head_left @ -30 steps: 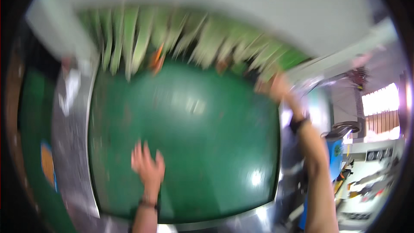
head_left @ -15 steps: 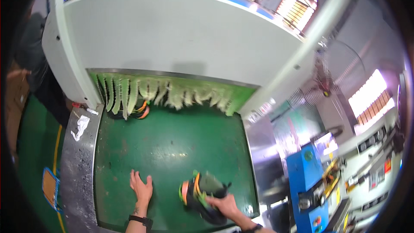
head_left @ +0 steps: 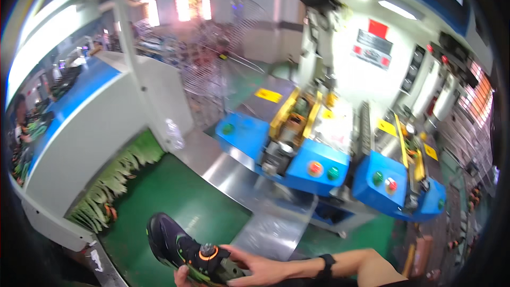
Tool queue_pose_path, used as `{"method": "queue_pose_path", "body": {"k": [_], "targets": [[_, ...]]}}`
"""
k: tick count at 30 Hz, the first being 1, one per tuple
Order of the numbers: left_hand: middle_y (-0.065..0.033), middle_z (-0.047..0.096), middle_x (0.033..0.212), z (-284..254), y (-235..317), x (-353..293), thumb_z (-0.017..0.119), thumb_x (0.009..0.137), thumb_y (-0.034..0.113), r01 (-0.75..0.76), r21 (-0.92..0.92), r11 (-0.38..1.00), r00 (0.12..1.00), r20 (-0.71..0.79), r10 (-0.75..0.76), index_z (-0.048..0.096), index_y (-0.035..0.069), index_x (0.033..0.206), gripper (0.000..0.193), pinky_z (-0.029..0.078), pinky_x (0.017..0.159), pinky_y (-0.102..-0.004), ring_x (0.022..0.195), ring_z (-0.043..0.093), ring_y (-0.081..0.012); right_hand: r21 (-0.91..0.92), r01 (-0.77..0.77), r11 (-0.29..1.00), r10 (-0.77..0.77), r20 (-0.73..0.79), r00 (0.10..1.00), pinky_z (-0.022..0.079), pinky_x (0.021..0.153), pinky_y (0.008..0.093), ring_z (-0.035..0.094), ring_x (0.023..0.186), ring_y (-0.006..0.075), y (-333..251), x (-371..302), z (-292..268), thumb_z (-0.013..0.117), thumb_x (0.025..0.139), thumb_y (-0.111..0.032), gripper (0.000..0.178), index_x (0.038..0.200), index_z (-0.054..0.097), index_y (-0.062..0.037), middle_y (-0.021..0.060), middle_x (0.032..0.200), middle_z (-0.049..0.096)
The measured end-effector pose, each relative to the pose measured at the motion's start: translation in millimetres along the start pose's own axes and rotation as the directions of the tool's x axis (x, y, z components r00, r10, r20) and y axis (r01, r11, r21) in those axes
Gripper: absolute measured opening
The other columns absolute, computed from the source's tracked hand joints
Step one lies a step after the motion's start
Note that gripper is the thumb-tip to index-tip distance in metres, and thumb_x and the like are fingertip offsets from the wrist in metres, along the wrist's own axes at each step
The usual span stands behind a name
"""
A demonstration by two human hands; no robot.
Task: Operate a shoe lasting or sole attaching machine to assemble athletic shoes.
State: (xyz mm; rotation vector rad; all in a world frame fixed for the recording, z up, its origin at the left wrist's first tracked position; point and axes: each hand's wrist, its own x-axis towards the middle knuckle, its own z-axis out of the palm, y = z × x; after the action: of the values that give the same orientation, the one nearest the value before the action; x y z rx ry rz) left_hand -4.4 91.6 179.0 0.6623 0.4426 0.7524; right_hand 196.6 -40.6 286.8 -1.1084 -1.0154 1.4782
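A dark shoe (head_left: 172, 242) with green trim and an orange-edged collar is held tilted at the lower middle, its toe toward the upper left. A grey-green piece, perhaps a shoe last, shows at its ankle opening. My right hand (head_left: 260, 269) closes round the heel end from the right. Fingers of my left hand (head_left: 182, 276) curl against the near side of the shoe, with the rest of that hand hidden. Below the shoe lies the green conveyor belt (head_left: 175, 186). Another shoe (head_left: 110, 212), orange-trimmed, sits partly behind the green fringed curtain (head_left: 106, 188).
The grey machine housing (head_left: 101, 122) stands at left above the curtain. A metal ledge (head_left: 231, 172) borders the belt on the right. Beyond it are blue press machines (head_left: 319, 167) with coloured buttons, and a large caged fan (head_left: 223, 48). White scraps (head_left: 96, 260) lie on the left edge.
The view has swung right toward the blue machines. The shoe is now lifted off the belt in both hands; earlier only my right hand held it and my left was open.
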Motion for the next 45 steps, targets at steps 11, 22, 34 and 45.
{"method": "queue_pose_path", "body": {"k": [11, 22, 34, 45], "targets": [[-0.0155, 0.047, 0.135, 225.4, -166.1, 53.7, 0.059, 0.09, 0.021, -0.02, 0.257, 0.966, 0.995, -0.084, 0.043, 0.032, -0.002, 0.14, 0.061, 0.041, 0.102, -0.0366, 0.121, 0.05, -0.0246, 0.063, 0.037, 0.997, 0.003, -0.543, 0.84, 0.048, 0.092, 0.0317, 0.059, 0.102, 0.0157, 16.5, -167.6, -156.0, 0.074, 0.082, -0.016, 0.059, 0.129, 0.042, 0.0, 0.01, 0.113, 0.062], [-0.0268, 0.049, 0.128, 391.6, -235.3, 520.1, 0.065, 0.076, 0.003, -0.01, 0.853, 0.522, 0.861, 0.273, -0.429, 0.027, -0.002, 0.143, 0.077, 0.051, 0.092, -0.0459, 0.115, 0.055, -0.0359, 0.011, 0.013, 1.0, 0.003, -0.874, 0.485, 0.044, 0.093, 0.0387, 0.056, 0.105, 0.0238, -58.2, -163.3, -232.9, 0.075, 0.077, -0.022, 0.056, 0.12, 0.049, 0.0034, 0.0156, 0.112, 0.059], [-0.0055, 0.063, 0.097, 402.4, -159.3, 606.3, 0.054, 0.069, -0.008, 0.156, 0.521, 0.839, 0.592, 0.631, -0.502, 0.059, 0.002, 0.105, 0.038, 0.051, 0.078, -0.0305, 0.09, 0.061, -0.017, 0.214, 0.126, 0.969, 0.166, -0.936, 0.311, 0.047, 0.092, 0.0346, 0.056, 0.109, 0.0199, -89.1, -105.7, -294.2, 0.066, 0.081, -0.01, 0.059, 0.134, 0.042, -0.0011, 0.0101, 0.121, 0.056], [-0.0208, 0.055, 0.123, 104.4, -25.4, 349.9, 0.053, 0.07, 0.007, -0.064, 0.017, 0.998, 0.961, -0.268, 0.066, 0.047, -0.003, 0.127, 0.059, 0.051, 0.092, -0.0448, 0.111, 0.057, -0.035, 0.196, -0.127, 0.972, 0.203, -0.978, 0.045, 0.051, 0.073, 0.0385, 0.064, 0.09, 0.0307, -125.7, 122.9, -582.1, 0.063, 0.078, -0.016, 0.034, 0.107, 0.058, 0.0004, 0.0167, 0.097, 0.063]]}}
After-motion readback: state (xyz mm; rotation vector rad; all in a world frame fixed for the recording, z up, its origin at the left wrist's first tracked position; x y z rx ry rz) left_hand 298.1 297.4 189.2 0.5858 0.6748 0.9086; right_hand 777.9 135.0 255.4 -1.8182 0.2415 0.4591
